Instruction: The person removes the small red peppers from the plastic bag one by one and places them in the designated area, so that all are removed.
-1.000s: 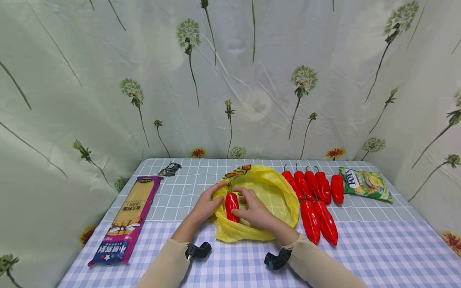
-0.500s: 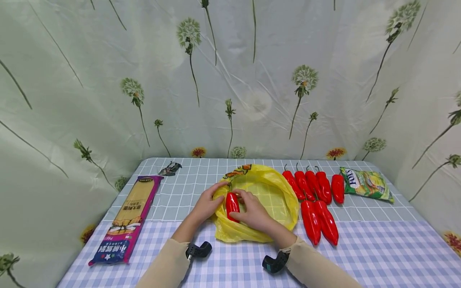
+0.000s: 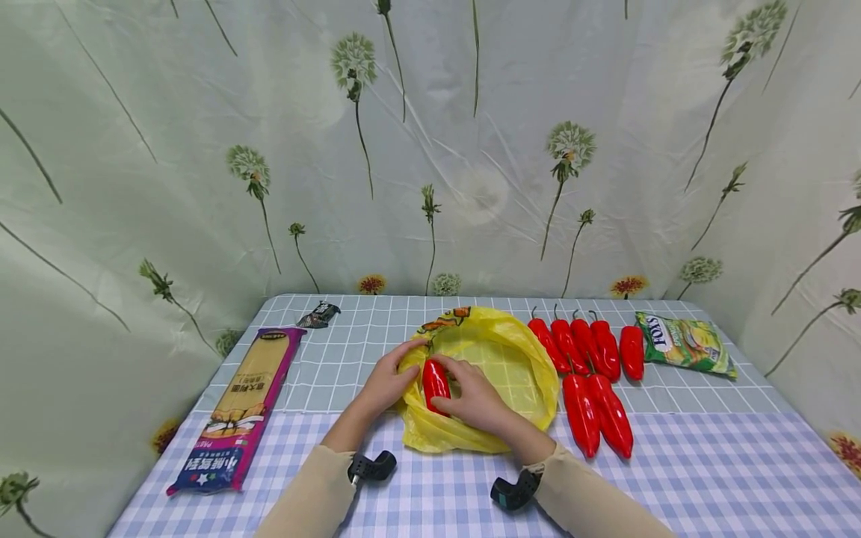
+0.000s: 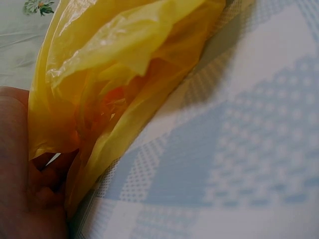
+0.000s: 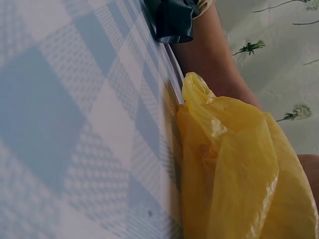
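Barely anything has shifted: right hand [image 3: 479, 400] still grips the pepper [image 3: 435, 385] over the yellow bag's [image 3: 511, 359] mouth, left hand [image 3: 385, 385] pinching the rim beside it, so bagging seems unfinished.

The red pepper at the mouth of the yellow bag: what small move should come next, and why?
Probably the right hand should push the red pepper deeper into the yellow bag. The pepper lies at the bag's opening, mostly showing, while the left hand grips the bag's edge beside it.
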Tool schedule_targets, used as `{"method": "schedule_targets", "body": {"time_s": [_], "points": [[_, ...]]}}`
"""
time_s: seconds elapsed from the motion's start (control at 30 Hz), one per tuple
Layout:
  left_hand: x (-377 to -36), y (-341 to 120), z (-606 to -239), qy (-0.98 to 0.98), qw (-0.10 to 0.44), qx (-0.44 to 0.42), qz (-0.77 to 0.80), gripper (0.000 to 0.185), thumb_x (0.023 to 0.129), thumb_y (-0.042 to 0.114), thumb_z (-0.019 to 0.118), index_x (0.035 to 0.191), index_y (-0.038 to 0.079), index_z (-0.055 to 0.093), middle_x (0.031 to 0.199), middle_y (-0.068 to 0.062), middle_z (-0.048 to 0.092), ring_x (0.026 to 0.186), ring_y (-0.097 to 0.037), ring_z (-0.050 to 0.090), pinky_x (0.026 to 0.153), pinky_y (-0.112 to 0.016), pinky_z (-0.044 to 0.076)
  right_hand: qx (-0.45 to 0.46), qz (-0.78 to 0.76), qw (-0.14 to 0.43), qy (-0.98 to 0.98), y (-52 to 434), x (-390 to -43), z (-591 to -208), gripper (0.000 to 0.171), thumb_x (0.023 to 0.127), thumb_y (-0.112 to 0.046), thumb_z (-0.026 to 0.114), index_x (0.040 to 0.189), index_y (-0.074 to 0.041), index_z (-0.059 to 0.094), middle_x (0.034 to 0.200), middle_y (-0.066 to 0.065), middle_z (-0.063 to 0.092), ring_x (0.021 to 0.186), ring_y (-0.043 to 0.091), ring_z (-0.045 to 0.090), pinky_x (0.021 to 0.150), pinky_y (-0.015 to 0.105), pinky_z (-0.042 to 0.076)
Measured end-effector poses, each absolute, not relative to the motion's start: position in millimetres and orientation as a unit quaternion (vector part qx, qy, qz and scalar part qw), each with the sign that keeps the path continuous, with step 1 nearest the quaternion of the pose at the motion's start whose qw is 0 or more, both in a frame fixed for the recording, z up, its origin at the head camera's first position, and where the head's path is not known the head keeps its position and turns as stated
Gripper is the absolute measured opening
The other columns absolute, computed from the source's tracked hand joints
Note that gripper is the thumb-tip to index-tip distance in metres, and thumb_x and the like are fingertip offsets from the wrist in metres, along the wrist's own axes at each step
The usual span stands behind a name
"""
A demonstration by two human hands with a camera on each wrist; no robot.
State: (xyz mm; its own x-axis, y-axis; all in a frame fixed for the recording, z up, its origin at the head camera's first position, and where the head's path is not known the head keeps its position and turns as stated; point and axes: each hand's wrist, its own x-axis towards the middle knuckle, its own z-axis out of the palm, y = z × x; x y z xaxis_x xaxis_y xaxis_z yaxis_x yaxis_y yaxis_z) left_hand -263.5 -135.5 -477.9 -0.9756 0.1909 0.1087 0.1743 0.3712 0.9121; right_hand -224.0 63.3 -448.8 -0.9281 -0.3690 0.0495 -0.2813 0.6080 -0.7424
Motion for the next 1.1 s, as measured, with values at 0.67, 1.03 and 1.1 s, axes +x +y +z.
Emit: {"method": "schedule_targets", "body": {"time_s": [0.67,1.03,1.1], "points": [[-262.8,-135.3,-475.2,0.832,0.005,0.113,0.543,0.047,0.095,0.011,0.057,0.139,0.03,0.057,0.152,-0.008,0.05,0.143,-0.032,0.043,0.12,-0.056,0.032,-0.161,-0.446,0.08,0.877,66.1,-227.4,-445.4,0.071,0.084,-0.011,0.07,0.149,-0.015,0.041,0.136,0.011,0.055,0.116,0.026,0.055,0.091,0.043,0.059],[-262.5,-134.6,-474.0,0.831,0.005,0.112,0.544,0.047,0.095,0.012,0.057,0.139,0.029,0.057,0.152,-0.008,0.05,0.144,-0.033,0.042,0.12,-0.056,0.031,-0.153,-0.471,0.109,0.862,76.2,-236.6,-443.4,0.071,0.084,-0.004,0.066,0.149,-0.018,0.042,0.133,0.011,0.057,0.107,0.025,0.057,0.087,0.039,0.06],[-262.8,-135.1,-475.5,0.833,0.007,0.109,0.543,0.047,0.095,0.012,0.056,0.139,0.029,0.057,0.153,-0.008,0.05,0.144,-0.033,0.042,0.12,-0.056,0.031,-0.154,-0.465,0.106,0.865,76.9,-236.7,-442.8,0.071,0.084,-0.003,0.066,0.149,-0.018,0.042,0.132,0.011,0.058,0.105,0.024,0.057,0.085,0.039,0.06]]}}
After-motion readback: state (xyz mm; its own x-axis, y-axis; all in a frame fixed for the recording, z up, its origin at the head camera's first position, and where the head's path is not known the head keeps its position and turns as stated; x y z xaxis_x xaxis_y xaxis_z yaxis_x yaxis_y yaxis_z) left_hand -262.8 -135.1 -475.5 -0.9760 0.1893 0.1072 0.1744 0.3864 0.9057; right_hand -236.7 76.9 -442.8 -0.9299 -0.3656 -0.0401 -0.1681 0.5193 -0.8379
